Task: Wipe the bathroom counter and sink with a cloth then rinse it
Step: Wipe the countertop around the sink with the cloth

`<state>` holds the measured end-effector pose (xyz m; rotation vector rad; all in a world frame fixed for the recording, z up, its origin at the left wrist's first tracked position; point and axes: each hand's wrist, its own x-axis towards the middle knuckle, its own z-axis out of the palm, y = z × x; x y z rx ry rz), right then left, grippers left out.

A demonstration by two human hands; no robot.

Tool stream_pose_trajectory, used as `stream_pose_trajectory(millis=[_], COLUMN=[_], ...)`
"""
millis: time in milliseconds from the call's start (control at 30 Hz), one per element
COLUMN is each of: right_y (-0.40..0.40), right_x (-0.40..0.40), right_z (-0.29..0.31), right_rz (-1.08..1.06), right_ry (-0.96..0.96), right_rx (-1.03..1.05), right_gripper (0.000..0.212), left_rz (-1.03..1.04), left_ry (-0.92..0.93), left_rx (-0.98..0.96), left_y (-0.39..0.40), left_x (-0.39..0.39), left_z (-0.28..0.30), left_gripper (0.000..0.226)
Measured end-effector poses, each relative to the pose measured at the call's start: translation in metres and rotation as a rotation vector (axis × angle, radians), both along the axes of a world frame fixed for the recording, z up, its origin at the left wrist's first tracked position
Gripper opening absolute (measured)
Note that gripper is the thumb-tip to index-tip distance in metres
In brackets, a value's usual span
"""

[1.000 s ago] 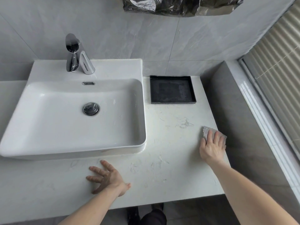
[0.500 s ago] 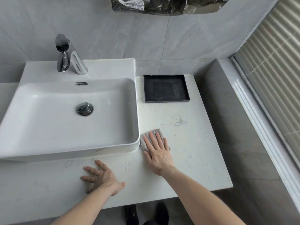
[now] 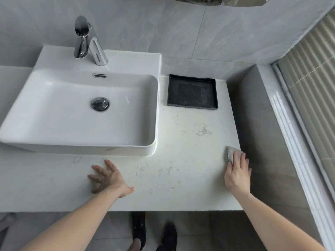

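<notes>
Half a second back the right hand (image 3: 237, 175) was pressing the cloth (image 3: 232, 154) just beside the sink's front right corner; now both have swept across to the far right edge of the tabletop (image 3: 183, 142), next to the grey side wall (image 3: 262, 124). Its fingers lie straight and together, flat on top of the grey cloth, which sticks out past the fingertips and lies against the white marbled surface. The left hand (image 3: 108, 177) has kept its place near the front edge, palm down, fingers spread and straight, resting on the tabletop and holding nothing. The two hands are well apart.

Behind the left hand sits the white rectangular sink (image 3: 45, 127), raised above the tabletop, with a chrome drain plug (image 3: 100, 103) in the middle of its basin and a chrome faucet (image 3: 88, 42) on its back ledge. To the right of the sink, against the back wall, a shallow black tray (image 3: 216, 95) lies flat on the tabletop, well beyond the cloth. Below the front edge, dark shoes (image 3: 139, 229) stand on the tiled floor. Slatted blinds (image 3: 311, 78) run along the far right.
</notes>
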<state>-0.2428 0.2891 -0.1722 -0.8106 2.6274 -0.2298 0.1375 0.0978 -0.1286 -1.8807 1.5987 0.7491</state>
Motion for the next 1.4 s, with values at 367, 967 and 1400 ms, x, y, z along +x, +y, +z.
stream_pose_trajectory(millis=[367, 967, 1400], right_y=[-0.024, 0.073, 0.031], right_x=[0.161, 0.047, 0.113], right_z=[0.013, 0.007, 0.011], right_rz=[0.668, 0.22, 0.628], right_ry=[-0.123, -0.056, -0.023], right_rx=[-0.045, 0.071, 0.011], right_gripper=[0.066, 0.065, 0.071], left_rz=[0.024, 0.032, 0.062], left_ry=[0.022, -0.018, -0.003], left_rx=[-0.061, -0.114, -0.124], left_y=[0.006, 0.008, 0.006], left_x=[0.002, -0.001, 0.0], left_z=[0.011, 0.016, 0.015], left_gripper=[0.161, 0.16, 0.164])
